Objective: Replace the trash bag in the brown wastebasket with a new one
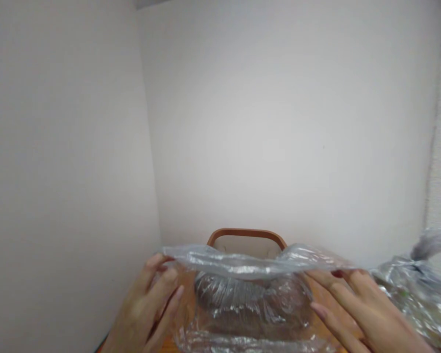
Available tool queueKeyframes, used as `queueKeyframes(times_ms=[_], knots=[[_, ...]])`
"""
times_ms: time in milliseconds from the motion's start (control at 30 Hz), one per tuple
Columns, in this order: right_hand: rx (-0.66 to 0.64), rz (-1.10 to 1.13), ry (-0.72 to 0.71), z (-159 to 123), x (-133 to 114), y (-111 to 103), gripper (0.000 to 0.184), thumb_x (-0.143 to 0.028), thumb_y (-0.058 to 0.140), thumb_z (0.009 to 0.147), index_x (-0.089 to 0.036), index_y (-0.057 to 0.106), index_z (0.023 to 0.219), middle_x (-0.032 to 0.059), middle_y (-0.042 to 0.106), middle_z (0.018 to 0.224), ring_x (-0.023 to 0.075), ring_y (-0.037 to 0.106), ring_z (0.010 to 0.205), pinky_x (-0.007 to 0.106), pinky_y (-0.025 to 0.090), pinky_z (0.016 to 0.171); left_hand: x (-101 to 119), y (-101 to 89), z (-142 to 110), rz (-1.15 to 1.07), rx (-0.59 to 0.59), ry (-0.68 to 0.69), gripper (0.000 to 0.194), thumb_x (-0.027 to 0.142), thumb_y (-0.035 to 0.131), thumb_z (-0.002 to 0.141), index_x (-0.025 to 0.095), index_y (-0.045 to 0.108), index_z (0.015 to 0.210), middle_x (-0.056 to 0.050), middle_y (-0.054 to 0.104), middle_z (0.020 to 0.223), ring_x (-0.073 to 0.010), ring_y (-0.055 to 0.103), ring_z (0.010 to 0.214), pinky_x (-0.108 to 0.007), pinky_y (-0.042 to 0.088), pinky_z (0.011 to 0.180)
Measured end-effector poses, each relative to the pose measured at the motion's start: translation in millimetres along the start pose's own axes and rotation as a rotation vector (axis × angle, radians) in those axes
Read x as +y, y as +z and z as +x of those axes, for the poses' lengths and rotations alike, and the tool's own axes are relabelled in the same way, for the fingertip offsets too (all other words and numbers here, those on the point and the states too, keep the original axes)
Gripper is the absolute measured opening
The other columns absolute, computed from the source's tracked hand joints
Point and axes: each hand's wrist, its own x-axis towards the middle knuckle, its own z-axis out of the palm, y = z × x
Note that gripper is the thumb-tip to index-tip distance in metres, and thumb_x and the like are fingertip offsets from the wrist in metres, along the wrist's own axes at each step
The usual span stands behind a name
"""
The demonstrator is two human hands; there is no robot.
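Left hand point(147, 304), right hand point(363, 309) pinch edge of plain-looking clear bag point(238, 267).

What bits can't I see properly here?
In the head view:
Dark brown contents in the clear wrinkled plastic bag: details lost under shiny creases.
Bunched clear plastic bag: cut off by right edge.
Brown-rimmed beige chair back: bottom hidden by wrinkled bag.
Left hand: arm below bottom edge.

On my feed I've got an orange-brown wood-toned tabletop point(340, 311), partly covered, with a clear plastic bag point(253, 296) of dark brownish contents point(253, 316) sitting at centre, top edge raised, and a knotted clear bag point(422, 289) at right whose contact with the surface I can't confirm.
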Motion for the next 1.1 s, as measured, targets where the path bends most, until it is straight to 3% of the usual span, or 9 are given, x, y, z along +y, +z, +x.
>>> queueKeyframes(times_ms=[167,233,400,500,667,767,833,967,1100], knots=[[-0.159,0.172,0.307,53,9,15,0.051,-0.050,0.039,0.100,-0.035,0.038,0.149,0.0083,0.050,0.145,0.0271,0.058,0.125,0.047,0.053,0.100,3,20.0,65,-0.185,-0.236,-0.228,0.048,0.044,0.041,0.100,0.036,0.041,0.148,-0.009,0.036,0.152,-0.0257,0.044,0.138,-0.052,0.038,0.116],[-0.191,0.247,0.332,69,22,27,0.054,-0.053,0.036,0.100,-0.033,0.038,0.150,0.0082,0.049,0.147,0.0274,0.053,0.131,0.052,0.046,0.109,-8,34.6,85,-0.290,-0.327,-0.284,0.051,0.052,0.039,0.099,0.032,0.047,0.145,-0.010,0.041,0.150,-0.0266,0.041,0.139,-0.054,0.029,0.119],[-0.341,0.525,0.412,95,53,59,0.069,-0.071,0.033,0.094,-0.022,0.065,0.130,0.0093,0.061,0.139,0.0291,0.052,0.134,0.054,0.028,0.120,-29,75.5,113,-0.592,-0.443,-0.468,0.061,0.069,0.054,0.086,0.025,0.069,0.124,-0.010,0.059,0.140,-0.0292,0.044,0.139,-0.046,0.017,0.124],[-0.418,0.665,0.522,92,61,75,0.079,-0.081,0.035,0.086,-0.022,0.070,0.125,0.0081,0.060,0.139,0.0306,0.050,0.135,0.054,0.024,0.121,-28,93.4,112,-0.641,-0.484,-0.528,0.063,0.074,0.051,0.084,0.026,0.071,0.120,-0.006,0.061,0.140,-0.0306,0.044,0.139,-0.045,0.018,0.123],[-0.342,0.797,0.683,73,61,85,0.073,-0.078,0.037,0.089,-0.031,0.057,0.140,0.0013,0.044,0.152,0.0273,0.038,0.143,0.051,0.021,0.122,-25,105.6,99,-0.833,-0.513,-0.735,0.072,0.079,0.041,0.085,0.026,0.067,0.126,-0.005,0.068,0.131,-0.0313,0.051,0.134,-0.048,0.031,0.117],[-0.395,0.911,0.812,68,52,81,0.076,-0.078,0.037,0.088,-0.032,0.046,0.148,0.0028,0.038,0.157,0.0291,0.038,0.143,0.053,0.036,0.115,-25,108.2,91,-1.065,-0.601,-0.881,0.076,0.080,0.041,0.084,0.020,0.067,0.124,-0.009,0.074,0.118,-0.0319,0.059,0.125,-0.048,0.040,0.111],[-0.462,1.046,0.865,66,46,78,0.075,-0.078,0.036,0.089,-0.030,0.051,0.145,0.0059,0.047,0.151,0.0304,0.048,0.136,0.052,0.047,0.106,-24,111.1,83,-1.193,-0.617,-0.937,0.076,0.078,0.041,0.086,0.018,0.065,0.126,-0.010,0.074,0.118,-0.0306,0.061,0.123,-0.046,0.041,0.110],[-0.463,1.175,0.835,61,38,76,0.057,-0.068,0.039,0.094,-0.030,0.066,0.128,0.0049,0.069,0.128,0.0312,0.063,0.121,0.052,0.050,0.103,-23,119.4,73,-1.360,-0.531,-0.999,0.072,0.073,0.048,0.087,0.015,0.064,0.127,-0.011,0.072,0.121,-0.0302,0.061,0.124,-0.045,0.039,0.112],[-0.286,1.046,0.671,60,37,75,0.046,-0.059,0.044,0.095,-0.036,0.065,0.129,0.0016,0.063,0.136,0.0299,0.053,0.133,0.052,0.037,0.114,-25,122.9,76,-1.353,-0.358,-0.911,0.068,0.070,0.053,0.086,0.017,0.064,0.128,-0.010,0.068,0.130,-0.0296,0.052,0.134,-0.043,0.031,0.119]])
